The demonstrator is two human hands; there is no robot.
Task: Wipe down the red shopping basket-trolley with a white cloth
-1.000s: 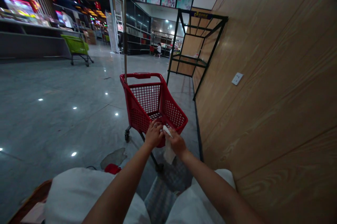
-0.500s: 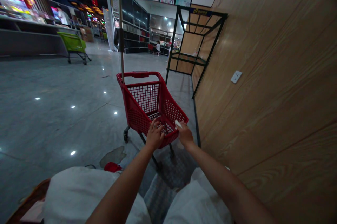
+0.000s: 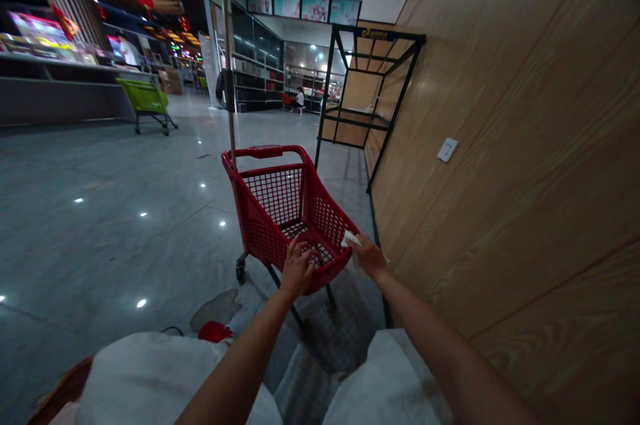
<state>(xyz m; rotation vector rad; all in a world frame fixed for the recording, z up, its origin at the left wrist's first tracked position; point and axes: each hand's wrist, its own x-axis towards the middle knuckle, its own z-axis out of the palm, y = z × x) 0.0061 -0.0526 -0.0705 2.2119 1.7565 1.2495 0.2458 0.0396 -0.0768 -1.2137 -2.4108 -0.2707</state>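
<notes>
A small red plastic shopping cart stands on the floor just in front of my knees. My left hand grips the cart's near rim, fingers curled over it. My right hand is closed on a white cloth and presses it against the cart's right near corner. A thin metal pole rises from the cart's far left corner. My white-trousered knees fill the bottom of the view.
A wood-panelled wall with a white socket runs along the right. A black metal shelf frame stands beyond the cart. A green cart sits far left on the glossy grey floor. A red object lies by my left knee.
My right hand has slid with the cloth from the middle of the near rim to the cart's right corner. My left hand has stayed on the rim.
</notes>
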